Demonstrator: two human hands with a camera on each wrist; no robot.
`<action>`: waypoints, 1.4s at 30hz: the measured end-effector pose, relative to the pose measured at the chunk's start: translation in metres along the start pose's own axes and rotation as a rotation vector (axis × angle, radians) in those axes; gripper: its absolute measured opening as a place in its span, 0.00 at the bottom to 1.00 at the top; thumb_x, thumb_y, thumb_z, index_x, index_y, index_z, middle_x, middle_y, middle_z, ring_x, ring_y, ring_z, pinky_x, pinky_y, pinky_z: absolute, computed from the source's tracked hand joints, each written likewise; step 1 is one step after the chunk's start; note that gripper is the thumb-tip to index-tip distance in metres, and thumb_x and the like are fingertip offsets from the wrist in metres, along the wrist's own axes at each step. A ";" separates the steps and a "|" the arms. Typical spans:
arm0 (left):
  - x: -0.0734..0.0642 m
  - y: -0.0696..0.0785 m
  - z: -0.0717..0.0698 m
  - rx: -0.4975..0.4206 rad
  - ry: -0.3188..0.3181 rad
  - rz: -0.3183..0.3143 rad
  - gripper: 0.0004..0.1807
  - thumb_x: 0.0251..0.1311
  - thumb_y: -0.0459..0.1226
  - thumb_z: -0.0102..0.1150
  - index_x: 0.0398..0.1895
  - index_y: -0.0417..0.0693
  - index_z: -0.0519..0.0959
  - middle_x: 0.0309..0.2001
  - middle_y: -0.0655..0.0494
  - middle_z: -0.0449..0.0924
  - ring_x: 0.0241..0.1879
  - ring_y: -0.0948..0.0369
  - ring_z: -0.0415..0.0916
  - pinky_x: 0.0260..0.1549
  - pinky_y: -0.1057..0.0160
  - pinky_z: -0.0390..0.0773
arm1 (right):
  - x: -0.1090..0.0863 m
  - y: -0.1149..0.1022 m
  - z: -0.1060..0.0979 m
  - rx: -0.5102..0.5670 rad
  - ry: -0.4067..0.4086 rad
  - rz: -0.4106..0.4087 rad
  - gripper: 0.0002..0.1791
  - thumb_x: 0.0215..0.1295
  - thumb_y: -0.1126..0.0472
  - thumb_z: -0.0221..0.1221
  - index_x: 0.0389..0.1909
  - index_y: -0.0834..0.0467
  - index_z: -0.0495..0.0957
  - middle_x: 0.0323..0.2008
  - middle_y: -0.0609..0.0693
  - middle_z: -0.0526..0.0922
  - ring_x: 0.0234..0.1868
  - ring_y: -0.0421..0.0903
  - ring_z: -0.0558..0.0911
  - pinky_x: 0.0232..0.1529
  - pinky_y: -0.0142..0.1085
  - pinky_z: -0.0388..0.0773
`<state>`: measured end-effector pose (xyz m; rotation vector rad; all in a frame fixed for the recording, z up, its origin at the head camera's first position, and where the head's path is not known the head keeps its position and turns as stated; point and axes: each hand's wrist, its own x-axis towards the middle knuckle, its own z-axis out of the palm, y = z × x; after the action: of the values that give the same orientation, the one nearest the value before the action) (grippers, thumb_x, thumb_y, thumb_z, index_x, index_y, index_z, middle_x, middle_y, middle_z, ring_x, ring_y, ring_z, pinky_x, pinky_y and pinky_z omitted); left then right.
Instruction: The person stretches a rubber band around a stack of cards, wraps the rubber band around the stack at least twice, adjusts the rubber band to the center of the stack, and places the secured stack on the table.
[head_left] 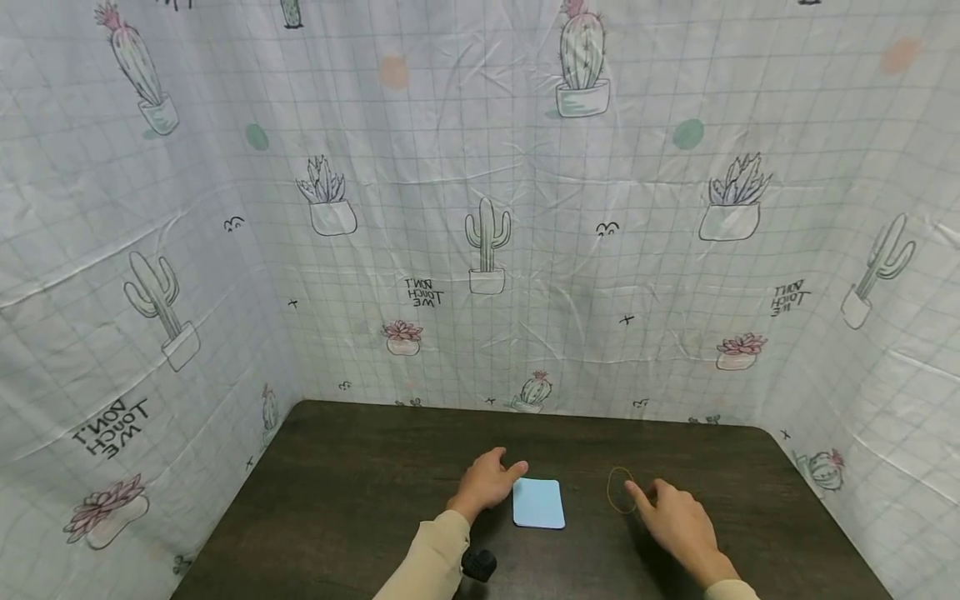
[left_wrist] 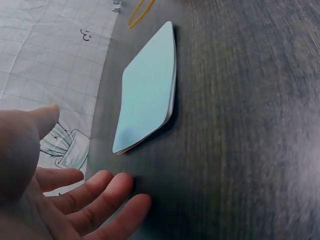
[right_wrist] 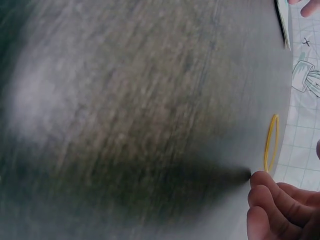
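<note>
Blue pad (head_left: pixel 538 503) beside spread left hand (head_left: pixel 483 482), yellow band (right_wrist: pixel 269 141) by relaxed right hand (head_left: pixel 681 521), mirrored "DON'T TOUCH ME" cloth (head_left: pixel 555 183)

Fingers of the right hand (right_wrist: pixel 285 212) appear just beside a yellow loop (right_wrist: pixel 269 141) on the dark tabletop (right_wrist: pixel 150 100).

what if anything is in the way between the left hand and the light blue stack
Nothing visible: between the left hand and the light blue stack, the left wrist view shows only dark tabletop. The yellow band lies on the stack's other side.
</note>
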<state>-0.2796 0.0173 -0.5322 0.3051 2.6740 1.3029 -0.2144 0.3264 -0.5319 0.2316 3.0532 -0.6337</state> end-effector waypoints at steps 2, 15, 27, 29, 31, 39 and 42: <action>0.000 -0.001 0.003 0.018 0.000 -0.012 0.36 0.68 0.53 0.60 0.67 0.34 0.71 0.44 0.46 0.82 0.45 0.48 0.80 0.45 0.43 0.78 | 0.000 0.001 0.001 0.000 -0.005 0.002 0.39 0.72 0.29 0.46 0.38 0.64 0.80 0.23 0.48 0.80 0.20 0.46 0.77 0.22 0.46 0.75; 0.002 0.005 0.020 0.145 0.063 -0.047 0.27 0.63 0.46 0.67 0.60 0.41 0.78 0.54 0.42 0.79 0.53 0.43 0.76 0.49 0.39 0.74 | -0.002 -0.003 0.008 0.022 -0.042 0.006 0.31 0.73 0.36 0.51 0.33 0.62 0.76 0.21 0.48 0.75 0.19 0.46 0.74 0.20 0.41 0.71; 0.003 0.007 0.026 0.206 0.077 -0.050 0.24 0.61 0.46 0.70 0.57 0.45 0.81 0.51 0.47 0.78 0.49 0.44 0.76 0.49 0.41 0.75 | 0.004 -0.001 0.009 -0.001 -0.025 0.008 0.21 0.70 0.45 0.60 0.30 0.60 0.76 0.23 0.48 0.76 0.21 0.45 0.76 0.22 0.43 0.73; 0.004 0.007 0.027 0.210 0.074 -0.055 0.24 0.60 0.46 0.70 0.56 0.46 0.81 0.51 0.47 0.77 0.49 0.43 0.76 0.49 0.41 0.74 | 0.004 -0.001 0.009 -0.008 -0.014 0.006 0.19 0.69 0.48 0.62 0.30 0.60 0.76 0.22 0.48 0.77 0.21 0.46 0.76 0.22 0.44 0.73; 0.005 0.007 0.027 0.214 0.073 -0.057 0.24 0.59 0.47 0.71 0.56 0.47 0.82 0.50 0.48 0.77 0.49 0.43 0.76 0.48 0.40 0.74 | 0.004 -0.002 0.009 -0.009 -0.007 0.007 0.17 0.68 0.50 0.63 0.30 0.60 0.75 0.22 0.48 0.76 0.21 0.46 0.75 0.22 0.43 0.72; 0.004 0.007 0.030 0.240 0.104 -0.029 0.23 0.55 0.44 0.75 0.53 0.48 0.83 0.45 0.50 0.77 0.44 0.45 0.77 0.44 0.42 0.76 | 0.004 -0.003 0.010 0.006 -0.018 0.016 0.15 0.68 0.55 0.62 0.27 0.58 0.72 0.19 0.49 0.73 0.19 0.45 0.72 0.20 0.40 0.68; 0.003 0.006 0.031 0.251 0.121 -0.009 0.21 0.54 0.43 0.76 0.49 0.49 0.84 0.43 0.51 0.76 0.41 0.46 0.77 0.41 0.44 0.76 | 0.005 -0.004 0.011 -0.001 -0.015 0.017 0.14 0.68 0.56 0.62 0.27 0.59 0.73 0.19 0.49 0.73 0.19 0.46 0.72 0.21 0.40 0.68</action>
<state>-0.2750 0.0456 -0.5468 0.2491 2.9416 1.0130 -0.2205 0.3194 -0.5410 0.2515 3.0335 -0.6303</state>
